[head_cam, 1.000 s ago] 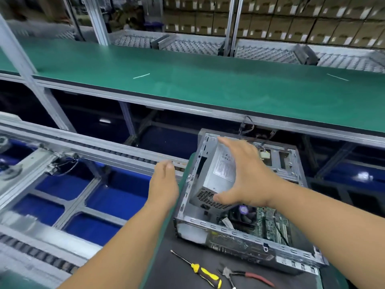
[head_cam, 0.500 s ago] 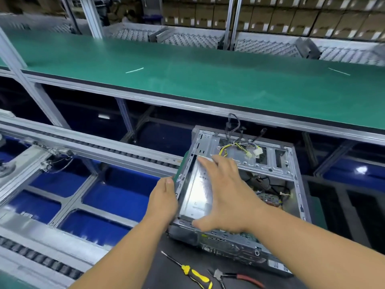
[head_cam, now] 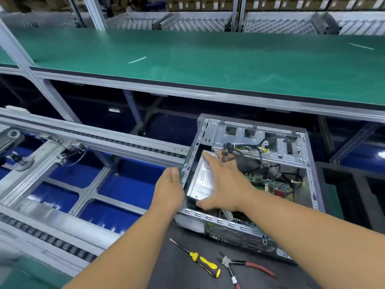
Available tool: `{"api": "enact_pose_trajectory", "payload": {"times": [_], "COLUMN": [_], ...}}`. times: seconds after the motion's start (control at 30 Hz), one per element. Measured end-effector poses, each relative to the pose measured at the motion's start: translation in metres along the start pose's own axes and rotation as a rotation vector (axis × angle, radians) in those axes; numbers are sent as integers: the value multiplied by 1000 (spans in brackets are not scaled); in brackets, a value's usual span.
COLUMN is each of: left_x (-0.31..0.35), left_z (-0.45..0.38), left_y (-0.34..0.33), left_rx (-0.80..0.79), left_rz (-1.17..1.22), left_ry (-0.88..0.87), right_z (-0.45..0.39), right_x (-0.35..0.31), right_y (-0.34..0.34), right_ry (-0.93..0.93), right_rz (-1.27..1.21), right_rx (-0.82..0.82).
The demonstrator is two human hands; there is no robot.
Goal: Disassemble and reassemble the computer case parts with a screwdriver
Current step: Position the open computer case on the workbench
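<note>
Your right hand [head_cam: 226, 185] lay spread over the silver power supply [head_cam: 201, 180], fingers fairly straight along its top and thumb hooked at its near end, so it pressed and steadied the box rather than closing round it. Your left hand [head_cam: 169, 188] rested against the outer left wall of the computer case [head_cam: 310, 176], thumb up by the rim; whether its fingers curled round the edge could not be told.

The likeliest trouble from there was the wire bundle [head_cam: 252, 150] at the far end of the case. It sat just beyond your right fingertips, and a supply pushed home carelessly could pinch a lead between box and frame. The supply also looked tilted against the left wall of the case, so forcing it might jam it or scrape the circuit board [head_cam: 270, 184] to its right. The sheet-metal rim under your left thumb looked sharp enough to cut.

The case lay open on its side on the dark mat [head_cam: 179, 265]. Inside it were the supply along the left wall, the board across the floor, and the loose wires at the back. The screwdriver [head_cam: 203, 261] lay untouched on the mat in front of the case, with the red-handled pliers [head_cam: 248, 265] just beside it.
</note>
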State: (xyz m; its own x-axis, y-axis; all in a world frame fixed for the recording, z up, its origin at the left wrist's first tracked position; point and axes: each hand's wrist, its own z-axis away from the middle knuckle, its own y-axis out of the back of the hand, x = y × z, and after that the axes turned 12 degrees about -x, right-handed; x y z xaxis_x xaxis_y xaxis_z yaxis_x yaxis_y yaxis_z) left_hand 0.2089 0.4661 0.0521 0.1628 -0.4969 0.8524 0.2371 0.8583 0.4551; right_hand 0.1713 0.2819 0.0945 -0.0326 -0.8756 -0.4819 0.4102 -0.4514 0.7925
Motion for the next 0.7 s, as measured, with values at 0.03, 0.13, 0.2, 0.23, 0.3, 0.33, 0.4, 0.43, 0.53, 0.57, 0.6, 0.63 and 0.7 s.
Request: {"api": "enact_pose_trajectory", "payload": {"times": [0.03, 0.13, 0.2, 0.23, 0.3, 0.33, 0.4, 0.43, 0.53, 0.57, 0.6, 0.63, 0.7], "left_x": [0, 0, 1, 2, 4, 5, 2, 1, 3, 4, 5, 7, 8], "left_z": [0, 0, 1, 1, 2, 3, 3, 3, 3, 3, 4, 6, 8], "left_y": [0, 0, 0, 0, 2, 4, 8, 9, 11, 11, 11, 12, 11], "left_rx": [1, 8, 4, -9, -68, -120, -247, -304, -382, -387, -392, -396, -393], "left_rz": [-5, -5, 22, 63, 159, 185, 201, 205, 177, 169, 172, 184, 188], "left_ry": [5, 16, 16, 19, 42, 53, 57, 55, 80, 80, 76, 80, 90], "right_z": [-2, -8, -12, -13, -14, -14, -11, -9, -12, -16, -19, -22, -20], "right_x": [-1, -8, -10, -11, -11, -11, -7, -5, -1, -2, -3, -5, -3], "right_y": [-2, -6, -7, -7, -5, -3, -2, -2, -8, -11, -14, -17, -21], "right_ry": [7, 53, 66, 54, 33, 37, 69, 82, 113, 119, 131, 154, 236], "right_rz": [11, 82, 92, 89, 96, 114, 172, 198, 276, 279, 239, 156, -57], "right_rx": [4, 36, 33, 20, -23, -41, -68, -86, -82, -71, -71, -77, -65]}}
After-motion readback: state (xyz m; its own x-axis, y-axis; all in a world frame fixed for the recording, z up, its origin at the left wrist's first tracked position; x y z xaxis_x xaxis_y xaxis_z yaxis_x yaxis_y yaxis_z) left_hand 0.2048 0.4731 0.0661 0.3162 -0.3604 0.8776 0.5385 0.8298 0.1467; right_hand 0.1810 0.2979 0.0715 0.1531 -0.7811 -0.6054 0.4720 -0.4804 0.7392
